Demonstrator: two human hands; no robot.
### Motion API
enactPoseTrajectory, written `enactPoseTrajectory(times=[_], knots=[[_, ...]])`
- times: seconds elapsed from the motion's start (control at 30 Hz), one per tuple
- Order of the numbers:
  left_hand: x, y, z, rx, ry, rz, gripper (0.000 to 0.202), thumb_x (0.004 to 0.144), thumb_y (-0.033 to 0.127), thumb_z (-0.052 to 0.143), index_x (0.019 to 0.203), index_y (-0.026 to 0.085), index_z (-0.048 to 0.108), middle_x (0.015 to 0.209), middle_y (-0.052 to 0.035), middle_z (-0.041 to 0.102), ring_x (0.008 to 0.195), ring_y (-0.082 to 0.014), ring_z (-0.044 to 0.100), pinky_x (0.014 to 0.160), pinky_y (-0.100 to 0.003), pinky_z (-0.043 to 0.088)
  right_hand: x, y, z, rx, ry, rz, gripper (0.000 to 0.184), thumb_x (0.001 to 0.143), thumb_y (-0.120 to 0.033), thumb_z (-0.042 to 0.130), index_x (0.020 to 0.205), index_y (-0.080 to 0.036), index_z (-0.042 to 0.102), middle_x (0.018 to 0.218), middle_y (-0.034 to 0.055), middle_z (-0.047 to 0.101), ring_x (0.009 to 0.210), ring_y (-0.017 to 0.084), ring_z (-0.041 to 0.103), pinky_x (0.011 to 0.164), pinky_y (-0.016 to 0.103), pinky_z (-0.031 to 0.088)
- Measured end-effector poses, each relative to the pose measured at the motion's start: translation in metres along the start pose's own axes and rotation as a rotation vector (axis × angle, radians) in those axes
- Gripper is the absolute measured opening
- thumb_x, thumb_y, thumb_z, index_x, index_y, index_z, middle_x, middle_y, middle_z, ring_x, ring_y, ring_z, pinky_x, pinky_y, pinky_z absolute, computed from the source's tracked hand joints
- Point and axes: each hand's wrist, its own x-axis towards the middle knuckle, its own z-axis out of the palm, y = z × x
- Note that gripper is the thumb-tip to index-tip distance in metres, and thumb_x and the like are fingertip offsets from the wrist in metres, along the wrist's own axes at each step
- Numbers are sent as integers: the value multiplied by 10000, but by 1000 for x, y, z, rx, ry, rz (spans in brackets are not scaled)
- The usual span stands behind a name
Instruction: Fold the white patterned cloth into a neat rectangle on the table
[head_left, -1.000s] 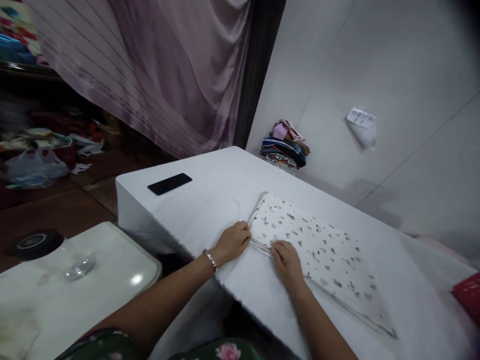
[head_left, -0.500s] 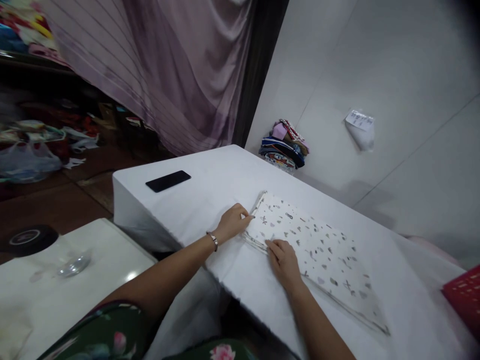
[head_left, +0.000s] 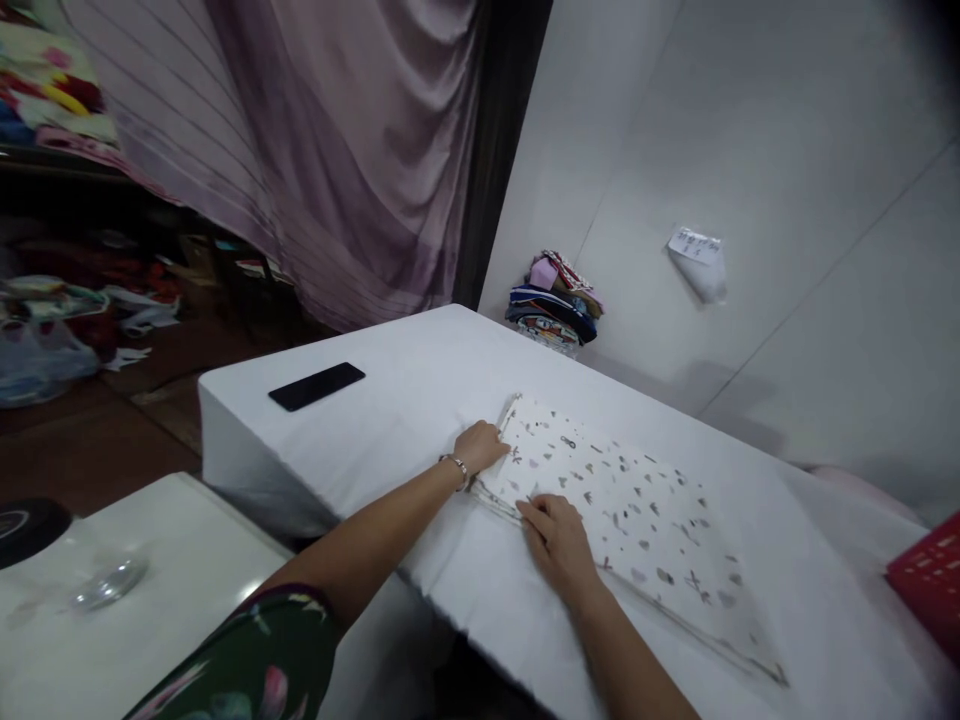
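Observation:
A white cloth printed with small grey and brown motifs (head_left: pixel 637 505) lies folded flat in layers on the white-covered table (head_left: pixel 405 375). At the cloth's left edge is my left hand (head_left: pixel 480 448), its fingers closed on the fabric near the middle of that side; the fingertips are partly hidden. My right hand (head_left: pixel 556 535) pinches the near edge close to the left corner, thumb and fingers together on the layers. A bracelet (head_left: pixel 456 468) circles my left wrist.
A black phone (head_left: pixel 317 386) rests on the table's left part. Folded clothes (head_left: pixel 553 300) are stacked by the wall. A red object (head_left: pixel 930 580) stands at the right edge. Lower left, a white surface (head_left: pixel 172 600) holds a clear glass item (head_left: pixel 111 582). A mauve curtain (head_left: pixel 360 150) hangs behind.
My left hand has slid a little away from me along the cloth's left edge. My right hand stays at the near edge. The whole view has shifted slightly.

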Motion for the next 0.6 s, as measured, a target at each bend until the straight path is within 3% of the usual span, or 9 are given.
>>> enactPoseTrajectory(times=[0.23,0.43,0.6], knots=[[5,-16,2,-72,2,-57,217,728,389,577,706,177,620,703,-23,662,665,-151,596,542,-232,368,-1,2,-1,39,1,3,284,855,-193,463,1101,-244,596,930,60,561,851,186,504,707,316,387],[24,5,0,-36,-21,-68,363,713,523,569,661,169,634,627,-48,650,670,-181,608,554,-248,370,0,2,0,53,-11,22,271,847,-189,467,1076,-253,598,931,61,559,849,192,498,690,320,379],[41,17,3,11,29,-79,230,721,383,578,702,161,636,715,-68,667,731,-189,618,591,-251,381,-2,1,-2,93,-39,46,282,841,-173,468,1089,-252,577,966,66,563,871,204,498,706,341,388]])
